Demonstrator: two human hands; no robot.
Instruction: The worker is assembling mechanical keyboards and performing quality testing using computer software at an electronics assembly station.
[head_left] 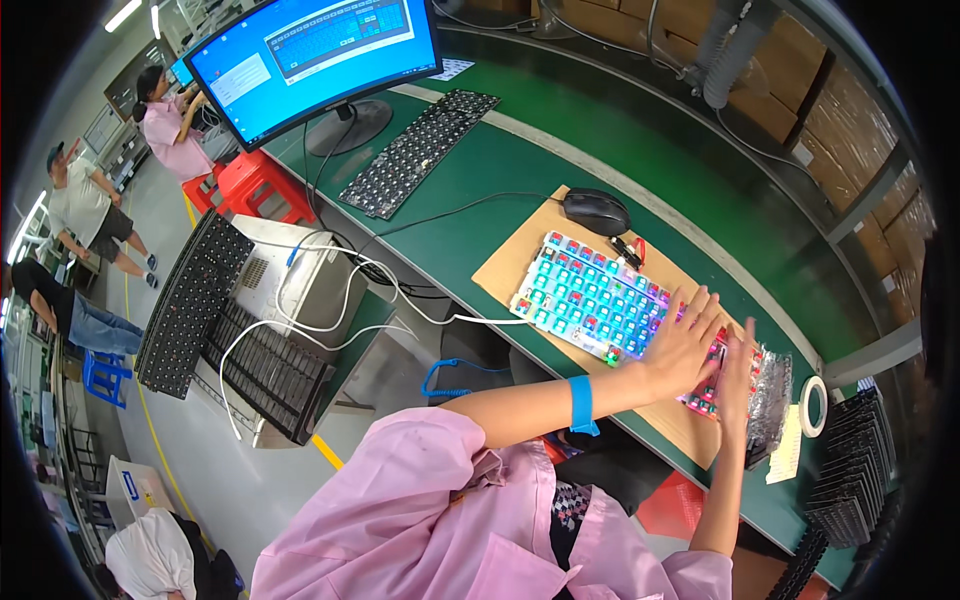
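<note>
A backlit keyboard (590, 295) glowing cyan and pink lies on a brown cardboard sheet (515, 255) on the green bench. My left hand (685, 345) rests flat on its right part with fingers spread, pressing on keys. My right hand (735, 375) lies beside it at the keyboard's right end, fingers straight and close together, on edge against the keys. Neither hand grips anything. A blue strap (582, 404) circles my left forearm.
A black mouse (596, 211) sits behind the keyboard. A bare black keyboard (420, 150) and a curved monitor (315, 55) stand further left. Stacks of keyboards (235, 335) fill a cart at left; black trays (850, 470) and a tape roll (813, 405) lie at right. Other people work beyond.
</note>
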